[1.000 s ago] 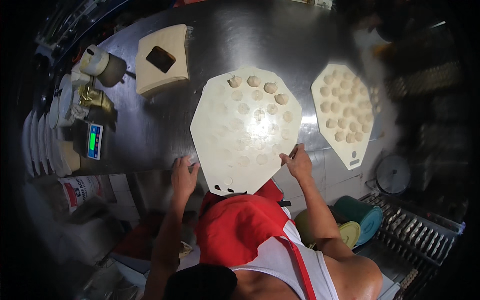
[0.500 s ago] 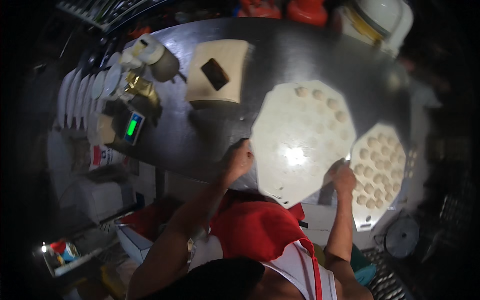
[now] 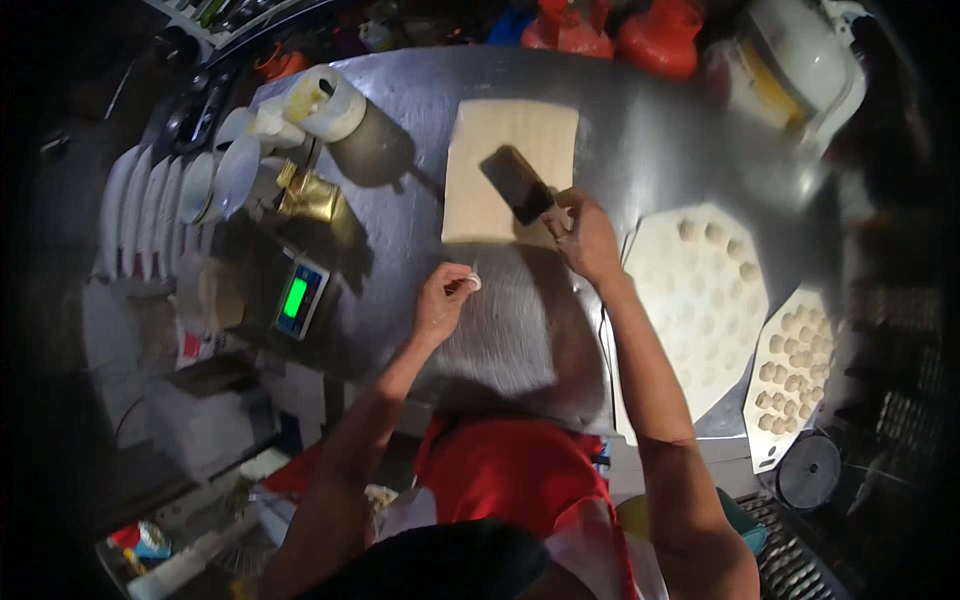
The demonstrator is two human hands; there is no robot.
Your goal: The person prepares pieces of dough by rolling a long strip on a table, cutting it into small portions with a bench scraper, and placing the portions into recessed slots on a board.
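Observation:
My left hand (image 3: 442, 300) has its fingers pinched on a small white piece (image 3: 473, 282), apparently dough, over bare steel just below a square slab of dough (image 3: 480, 210). My right hand (image 3: 585, 238) grips the handle of a dark rectangular blade (image 3: 510, 175), which is over the slab. To the right, an octagonal white tray (image 3: 710, 325) has a curved row of dough balls (image 3: 713, 235) along its far end and shallow round marks elsewhere. A smaller tray (image 3: 760, 450) farther right carries several rows of dough balls.
A steel table (image 3: 380, 260) holds a scale (image 3: 299, 297), a gold packet (image 3: 308, 199), a white tub (image 3: 325, 105) and stacked white dishes (image 3: 150, 220) on the left. Red gas cylinders (image 3: 655, 40) and a white appliance (image 3: 795, 75) stand behind. A red apron (image 3: 510, 470) is below.
Both hands have left the octagonal tray, which has moved right. My right hand has taken hold of the blade, and my left holds a small piece. The view has shifted.

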